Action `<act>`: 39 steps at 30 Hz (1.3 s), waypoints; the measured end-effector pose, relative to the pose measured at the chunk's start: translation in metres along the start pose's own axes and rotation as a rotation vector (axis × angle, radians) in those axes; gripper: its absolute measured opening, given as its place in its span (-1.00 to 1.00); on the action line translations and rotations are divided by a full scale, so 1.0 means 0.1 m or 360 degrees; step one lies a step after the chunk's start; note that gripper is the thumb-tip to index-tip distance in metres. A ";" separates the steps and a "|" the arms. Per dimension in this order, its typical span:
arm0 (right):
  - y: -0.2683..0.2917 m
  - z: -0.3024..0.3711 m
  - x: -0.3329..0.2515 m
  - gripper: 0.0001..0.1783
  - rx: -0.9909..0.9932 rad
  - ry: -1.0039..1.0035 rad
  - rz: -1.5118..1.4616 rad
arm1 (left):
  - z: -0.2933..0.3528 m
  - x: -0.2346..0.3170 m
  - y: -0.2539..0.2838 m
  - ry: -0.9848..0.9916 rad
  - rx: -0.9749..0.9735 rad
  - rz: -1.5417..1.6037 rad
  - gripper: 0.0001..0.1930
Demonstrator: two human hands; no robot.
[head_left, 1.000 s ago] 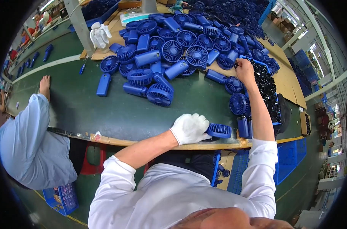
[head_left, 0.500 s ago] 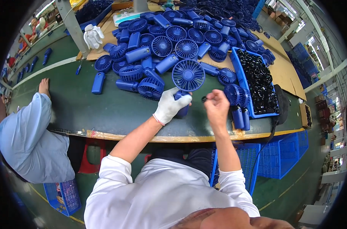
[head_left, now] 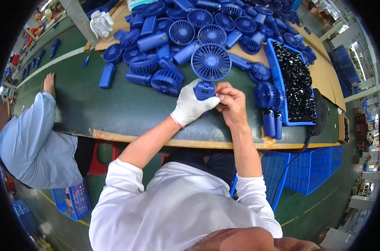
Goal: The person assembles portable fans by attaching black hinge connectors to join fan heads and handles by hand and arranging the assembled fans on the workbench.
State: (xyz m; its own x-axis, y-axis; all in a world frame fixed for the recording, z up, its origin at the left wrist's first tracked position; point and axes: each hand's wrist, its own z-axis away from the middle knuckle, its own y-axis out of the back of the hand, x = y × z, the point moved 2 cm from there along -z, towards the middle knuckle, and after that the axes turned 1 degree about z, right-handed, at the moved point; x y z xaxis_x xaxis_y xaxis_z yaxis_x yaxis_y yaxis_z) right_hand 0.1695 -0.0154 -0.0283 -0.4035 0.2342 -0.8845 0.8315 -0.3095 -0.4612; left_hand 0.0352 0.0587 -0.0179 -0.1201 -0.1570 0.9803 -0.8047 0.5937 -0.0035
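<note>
My left hand (head_left: 189, 103), in a white glove, is closed around the handle (head_left: 205, 90) of a blue handheld fan. The round caged head (head_left: 213, 62) of that fan points away from me, and the end of its handle faces me. At the right side of the handle my bare right hand (head_left: 232, 103) is pinched, its fingertips touching the handle end. A small black part seen in those fingers a moment ago is now mostly hidden by them. Two more blue fans (head_left: 268, 95) lie just right of my right hand, handles toward me.
A big pile of blue fans (head_left: 182, 32) covers the far side of the table (head_left: 127, 113). A blue bin (head_left: 277, 75) of small black parts stands at the right, beside a dark object with a cable (head_left: 320, 113). A co-worker's sleeve (head_left: 35, 129) is at the left.
My right hand has moved left, bringing the small black part to the fan's handle. My left hand has tilted the fan so that the handle end shows.
</note>
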 end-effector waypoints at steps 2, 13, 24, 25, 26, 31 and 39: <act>0.04 -0.02 0.01 -0.92 -0.0014 0.0115 -0.0118 | -0.01 0.03 -0.01 0.0013 -0.0028 -0.0039 -0.67; 0.14 0.04 -0.05 -0.76 0.0227 0.0275 0.0021 | -0.03 -0.13 0.13 0.0125 0.0088 -0.0012 -0.57; -0.14 0.11 0.01 -0.84 -0.0009 0.0109 0.0049 | 0.03 -0.11 0.04 0.0147 -0.0051 0.0143 -0.49; -0.11 0.11 0.04 -0.84 -0.0009 0.0099 0.0048 | 0.00 -0.11 0.08 0.0114 -0.0041 -0.0144 -0.45; -0.04 0.11 0.08 -0.85 0.0035 0.0050 0.0063 | 0.00 -0.10 0.06 0.0083 -0.0027 -0.0357 -0.46; -0.04 0.10 0.15 -0.89 0.0181 0.0060 0.0082 | -0.02 -0.04 0.03 0.0066 -0.0062 -0.0675 -0.56; -0.05 0.11 0.13 -0.81 0.0165 -0.0117 -0.0182 | -0.02 -0.04 0.05 -0.0005 0.0014 -0.0724 -0.50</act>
State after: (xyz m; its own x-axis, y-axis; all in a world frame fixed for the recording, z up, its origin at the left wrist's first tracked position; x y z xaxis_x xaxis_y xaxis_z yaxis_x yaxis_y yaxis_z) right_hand 0.1557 -0.0210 -0.0385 -0.5233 0.2062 -0.8268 0.7363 -0.3789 -0.5605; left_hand 0.0332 0.0640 -0.0214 0.2448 -0.4029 0.8819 -0.7809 0.4572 0.4256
